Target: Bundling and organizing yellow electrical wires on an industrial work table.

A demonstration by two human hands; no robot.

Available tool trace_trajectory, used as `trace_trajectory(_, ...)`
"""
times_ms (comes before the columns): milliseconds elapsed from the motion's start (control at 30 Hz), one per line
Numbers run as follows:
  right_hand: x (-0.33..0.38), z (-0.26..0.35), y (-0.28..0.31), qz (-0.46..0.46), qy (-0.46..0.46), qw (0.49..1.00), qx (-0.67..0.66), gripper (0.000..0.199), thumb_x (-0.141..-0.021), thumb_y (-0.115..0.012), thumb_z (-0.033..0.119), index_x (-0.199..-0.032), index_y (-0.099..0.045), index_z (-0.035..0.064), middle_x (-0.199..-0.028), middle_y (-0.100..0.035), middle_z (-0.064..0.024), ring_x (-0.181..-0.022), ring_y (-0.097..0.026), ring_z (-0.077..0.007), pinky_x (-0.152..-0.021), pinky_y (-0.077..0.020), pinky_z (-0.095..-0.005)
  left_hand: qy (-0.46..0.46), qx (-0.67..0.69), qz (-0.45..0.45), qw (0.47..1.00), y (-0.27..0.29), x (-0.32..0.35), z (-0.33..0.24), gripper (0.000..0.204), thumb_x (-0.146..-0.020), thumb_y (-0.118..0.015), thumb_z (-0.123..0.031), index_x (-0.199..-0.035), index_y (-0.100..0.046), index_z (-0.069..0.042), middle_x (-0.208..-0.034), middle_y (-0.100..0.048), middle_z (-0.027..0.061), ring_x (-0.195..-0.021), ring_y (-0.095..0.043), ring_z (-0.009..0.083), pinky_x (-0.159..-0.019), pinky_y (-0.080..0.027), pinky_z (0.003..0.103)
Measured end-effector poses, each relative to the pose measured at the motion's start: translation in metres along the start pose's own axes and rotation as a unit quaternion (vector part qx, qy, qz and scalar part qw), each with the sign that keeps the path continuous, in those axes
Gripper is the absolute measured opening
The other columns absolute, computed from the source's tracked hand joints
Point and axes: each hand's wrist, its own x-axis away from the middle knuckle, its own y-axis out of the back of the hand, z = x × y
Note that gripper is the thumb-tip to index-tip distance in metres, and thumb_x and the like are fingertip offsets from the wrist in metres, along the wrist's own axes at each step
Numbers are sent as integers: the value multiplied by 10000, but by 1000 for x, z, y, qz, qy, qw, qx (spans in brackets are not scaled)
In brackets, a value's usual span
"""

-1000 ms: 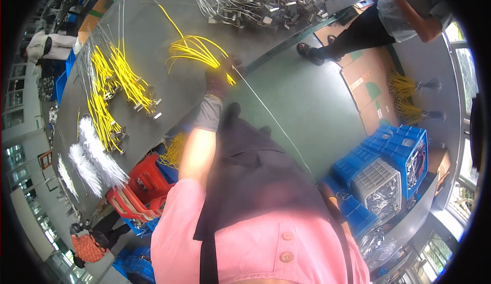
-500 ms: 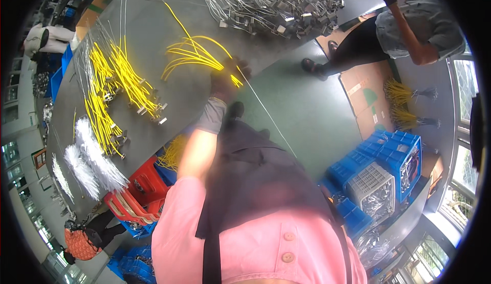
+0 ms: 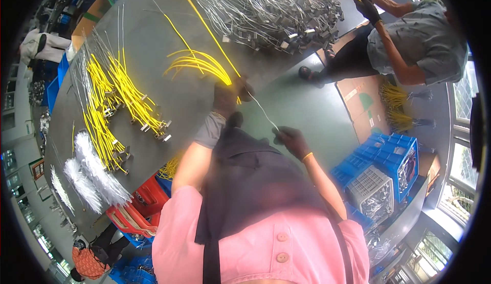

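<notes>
Left hand (image 3: 225,99) clasps one yellow tube bundle (image 3: 218,69); right hand (image 3: 293,140) pinches one white wire (image 3: 263,111).

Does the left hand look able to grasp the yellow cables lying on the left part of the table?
Probably not as it is: the left hand is closed around other yellow strands. Nothing visible blocks its way to the lying cables, though.

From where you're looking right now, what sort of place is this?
Most likely a factory workshop: bundles of yellow strands lie on a big grey table, with a heap of silvery wires toward its far side, and blue crates stand at the right.
</notes>
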Motion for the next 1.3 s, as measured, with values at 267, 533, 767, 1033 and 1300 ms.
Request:
trace_trajectory(267,-54,38,-6,17,-49,998,25,468,-1027,-547,402,-1198,-670,-16,-887,-739,-135,-652,-663,-170,-604,-533,-314,-11,18,-76,997,57,-46,-36,325,-1021,-604,-316,-1099,-682,-10,-999,-721,92,-949,-716,206,-856,-598,375)
trace_trajectory(533,-212,143,-68,-117,287,922,232,477,-1040,-493,432,-1252,-565,10,-1044,-686,-256,-854,-696,-367,-717,-555,-454,-324,-545,0,773,34,-53,24,344,-943,-617,-69,-1281,-566,-28,-875,-681,117,-832,-713,282,-646,-548,351)
trace_trajectory(767,-218,196,-49,-221,182,918,275,514,-943,-657,408,-1303,-573,50,-1192,-645,-271,-1090,-640,-426,-912,-516,-534,-76,-204,-145,965,115,-86,52,288,-987,-635,-282,-1125,-680,-33,-893,-706,58,-582,-638,158,-516,-509,325)
trace_trajectory(1033,-248,148,40,-360,64,869,332,556,-881,-721,373,-1270,-547,15,-1123,-706,-237,-1046,-672,-449,-892,-532,-496,-88,-257,-199,942,183,-48,18,304,-989,-652,-322,-1113,-666,-44,-862,-642,32,-662,-594,124,-617,-533,309)
trace_trajectory(1300,-201,162,34,-226,64,904,357,480,-857,-684,434,-1146,-719,52,-1111,-731,-215,-1052,-690,-413,-940,-536,-463,166,160,-60,971,82,-19,-39,386,-1024,-615,-305,-1331,-591,-72,-1053,-655,79,-961,-687,241,-830,-591,434)
